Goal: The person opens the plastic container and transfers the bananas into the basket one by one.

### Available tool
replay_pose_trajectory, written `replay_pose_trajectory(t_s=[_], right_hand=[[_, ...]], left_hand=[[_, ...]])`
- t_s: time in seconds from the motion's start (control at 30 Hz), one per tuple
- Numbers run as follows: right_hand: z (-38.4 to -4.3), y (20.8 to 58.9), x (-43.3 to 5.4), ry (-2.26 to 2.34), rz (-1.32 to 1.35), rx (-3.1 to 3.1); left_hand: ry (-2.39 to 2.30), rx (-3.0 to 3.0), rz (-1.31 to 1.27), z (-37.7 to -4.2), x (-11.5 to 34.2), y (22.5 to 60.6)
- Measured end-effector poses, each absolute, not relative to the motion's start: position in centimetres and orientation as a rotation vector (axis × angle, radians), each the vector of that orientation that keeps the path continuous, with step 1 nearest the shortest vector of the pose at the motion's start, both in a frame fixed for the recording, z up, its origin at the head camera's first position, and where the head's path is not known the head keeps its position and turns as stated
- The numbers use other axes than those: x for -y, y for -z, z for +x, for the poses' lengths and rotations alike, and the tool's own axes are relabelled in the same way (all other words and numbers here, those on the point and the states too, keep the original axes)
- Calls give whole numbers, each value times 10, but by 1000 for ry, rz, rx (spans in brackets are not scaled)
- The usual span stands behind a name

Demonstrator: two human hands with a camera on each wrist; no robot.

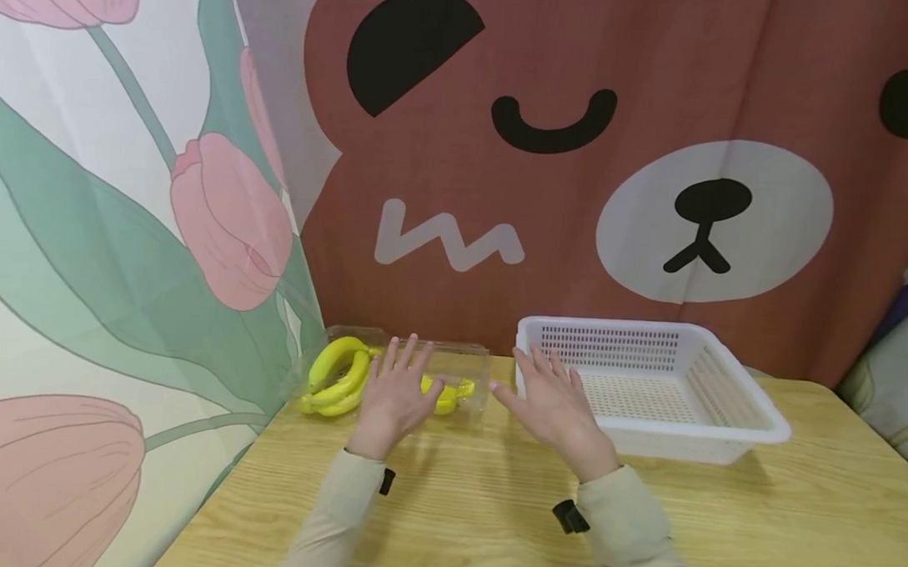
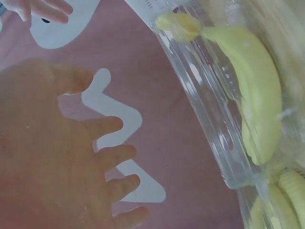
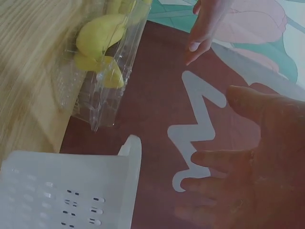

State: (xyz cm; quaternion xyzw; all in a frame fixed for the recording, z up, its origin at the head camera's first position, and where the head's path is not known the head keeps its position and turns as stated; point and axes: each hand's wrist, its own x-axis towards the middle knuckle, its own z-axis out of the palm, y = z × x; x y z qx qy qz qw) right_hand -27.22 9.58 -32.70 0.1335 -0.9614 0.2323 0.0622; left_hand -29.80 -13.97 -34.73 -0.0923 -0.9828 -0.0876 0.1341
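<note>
My left hand (image 1: 396,398) hovers with fingers spread, overlapping a clear plastic container (image 1: 462,355) in the head view. Inside that container lie yellow bananas (image 1: 338,380); part of them is hidden behind the hand. The left wrist view shows one curved banana (image 2: 257,90) through the clear wall, with more at the lower corner. My right hand (image 1: 558,408), fingers also spread, is held up at the left end of a white plastic basket (image 1: 689,429). Neither hand holds anything. In the right wrist view the basket (image 3: 71,186) stands below and left of the hand.
Both containers stand on a light wooden table (image 1: 476,518). A curtain with a brown bear print (image 1: 562,204) hangs right behind them. On the left hangs a tulip-print curtain (image 1: 124,264), close to the table's left edge. The basket has slotted walls.
</note>
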Motion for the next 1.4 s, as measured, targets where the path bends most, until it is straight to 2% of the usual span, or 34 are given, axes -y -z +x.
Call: replay_pose_trajectory(t_s=[0.37, 0.73, 1.0, 1.4], right_hand=[[-283, 337, -89, -828, 445, 2726], [-294, 357, -56, -1184, 574, 2470], [-303, 377, -37, -1039, 643, 2557], [-307, 403, -37, -884, 674, 2738]], left_hand=[[410, 2831, -214, -314, 175, 355], [826, 2795, -325, -333, 206, 373], [923, 2781, -409, -344, 212, 389], [928, 2795, -412, -345, 212, 402]])
